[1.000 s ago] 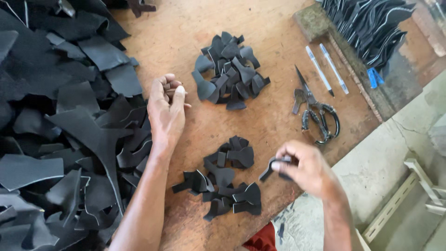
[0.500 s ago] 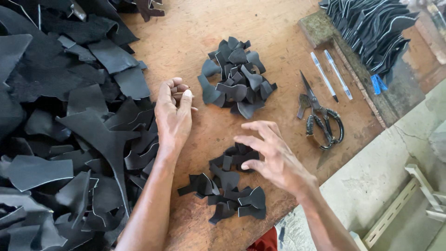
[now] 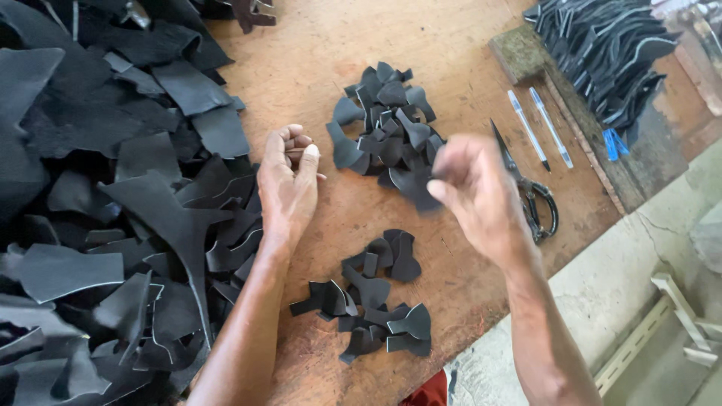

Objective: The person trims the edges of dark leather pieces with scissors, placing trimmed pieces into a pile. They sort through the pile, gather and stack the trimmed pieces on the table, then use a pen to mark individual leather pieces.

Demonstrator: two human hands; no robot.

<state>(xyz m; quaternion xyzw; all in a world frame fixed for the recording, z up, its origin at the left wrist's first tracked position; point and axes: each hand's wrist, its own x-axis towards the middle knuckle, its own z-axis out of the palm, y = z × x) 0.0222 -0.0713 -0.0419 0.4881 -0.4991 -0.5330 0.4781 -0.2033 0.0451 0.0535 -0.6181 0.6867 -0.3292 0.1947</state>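
My left hand (image 3: 289, 184) rests on the wooden table (image 3: 331, 45) beside a big heap of black leather scraps (image 3: 113, 225), its fingers curled in. My right hand (image 3: 477, 199) is blurred with motion. It hovers at the near right edge of the far pile of small black cut pieces (image 3: 383, 128), with its fingertips drawn together. Whether those fingertips pinch a piece is hidden by the blur. A second pile of the same bow-shaped pieces (image 3: 372, 301) lies nearer to me, between my forearms.
Black-handled scissors (image 3: 530, 195) lie just right of my right hand, with two pens (image 3: 540, 137) beyond them. A stack of black strips (image 3: 609, 45) sits on a board at the far right. The table edge runs diagonally at the right above a concrete floor (image 3: 639, 248).
My right hand has lifted off the near pile and swung up toward the far pile, closing its fingers. My left hand has kept its place.
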